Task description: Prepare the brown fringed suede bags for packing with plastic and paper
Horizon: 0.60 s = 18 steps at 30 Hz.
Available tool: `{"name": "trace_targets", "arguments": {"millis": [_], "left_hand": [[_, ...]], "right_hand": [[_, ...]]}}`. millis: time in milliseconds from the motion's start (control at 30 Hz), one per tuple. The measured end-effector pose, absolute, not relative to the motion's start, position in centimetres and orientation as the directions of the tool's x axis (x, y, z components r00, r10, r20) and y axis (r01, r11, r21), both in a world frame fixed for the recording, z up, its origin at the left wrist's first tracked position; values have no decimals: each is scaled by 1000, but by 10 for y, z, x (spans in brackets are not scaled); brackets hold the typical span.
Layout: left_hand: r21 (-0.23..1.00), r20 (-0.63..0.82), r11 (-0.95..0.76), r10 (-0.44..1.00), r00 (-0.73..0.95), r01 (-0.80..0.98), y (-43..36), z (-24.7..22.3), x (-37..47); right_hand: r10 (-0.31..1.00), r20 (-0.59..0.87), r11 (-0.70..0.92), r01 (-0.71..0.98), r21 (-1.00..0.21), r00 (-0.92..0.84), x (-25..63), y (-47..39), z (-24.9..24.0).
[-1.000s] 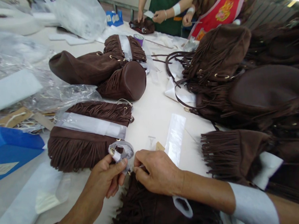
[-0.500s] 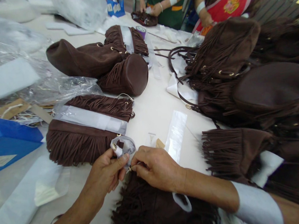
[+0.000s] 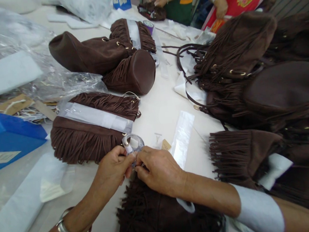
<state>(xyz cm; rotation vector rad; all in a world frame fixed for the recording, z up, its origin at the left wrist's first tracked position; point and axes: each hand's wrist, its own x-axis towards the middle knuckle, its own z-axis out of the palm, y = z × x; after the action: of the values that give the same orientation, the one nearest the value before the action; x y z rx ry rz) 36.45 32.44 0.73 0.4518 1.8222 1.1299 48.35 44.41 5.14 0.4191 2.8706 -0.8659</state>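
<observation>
My left hand [image 3: 114, 166], with a silver bangle at its wrist, pinches a small clear plastic-wrapped piece [image 3: 135, 141] that has a metal ring-like part. My right hand [image 3: 156, 168] meets it from the right, its thumb and fingers pressed together at the lower end of the same piece; what they grip is too small to make out. Directly below both hands lies a dark brown fringed bag [image 3: 163, 216]. Just behind my left hand is another fringed bag [image 3: 91, 136] with a white wrapped strip [image 3: 97, 117] across it.
Brown bags [image 3: 284, 86] are piled on the right, and more [image 3: 89, 56] lie at the back centre. A blue box [image 3: 13, 139] and plastic sheets [image 3: 34, 40] are on the left. A white strip [image 3: 183, 137] lies beyond my right hand. Two people stand across the table.
Both hands remain together; my left hand and the clear piece have shifted slightly right and up in view. The clear piece has turned a little.
</observation>
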Motion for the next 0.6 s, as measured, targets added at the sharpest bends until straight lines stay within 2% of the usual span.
{"name": "trace_targets", "arguments": {"millis": [133,267,333,500,600], "left_hand": [[842,-501,529,694,-516,-106,314,16,366],[832,-310,548,586,-748,84,285,22,379],[811,-256,569,555,-792,136,271,18,387],[797,-396,601,601,-694,65,270,6,402],[804,-413,594,601,-685,36,281,5,407]], "right_hand": [[237,-206,803,311,-508,-949,481,446,46],[236,-219,792,318,-520,-947,479,449,39],[232,-221,791,316,-524,-947,478,450,37],[229,-230,785,319,-531,-946,477,451,34],[230,-239,778,326,-537,-943,476,451,35]]}}
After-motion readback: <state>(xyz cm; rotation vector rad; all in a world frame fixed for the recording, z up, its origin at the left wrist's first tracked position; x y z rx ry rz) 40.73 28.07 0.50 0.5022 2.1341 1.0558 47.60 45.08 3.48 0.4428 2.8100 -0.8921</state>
